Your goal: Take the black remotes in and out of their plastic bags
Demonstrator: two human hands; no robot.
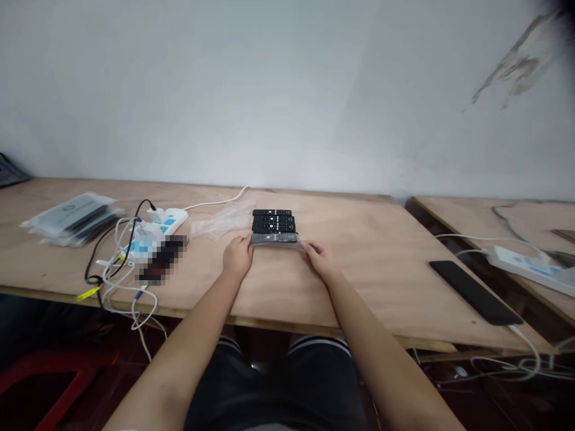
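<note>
Several black remote controls (273,224) lie side by side in a block on the wooden table (278,287). Nearest to me is a remote in a clear plastic sleeve (275,239). My left hand (238,256) has its fingers closed on the sleeve's left end. At its right end, my right hand (315,257) pinches the plastic between thumb and fingers. A crumpled clear plastic bag (223,220) lies left of the remotes.
On the left are a stack of plastic-wrapped packets (74,216), a white power strip (173,222) with tangled cables, and a pixelated object (162,260). A black phone (475,292) lies right; another power strip (530,268) is beyond it. A red stool (63,365) stands lower left.
</note>
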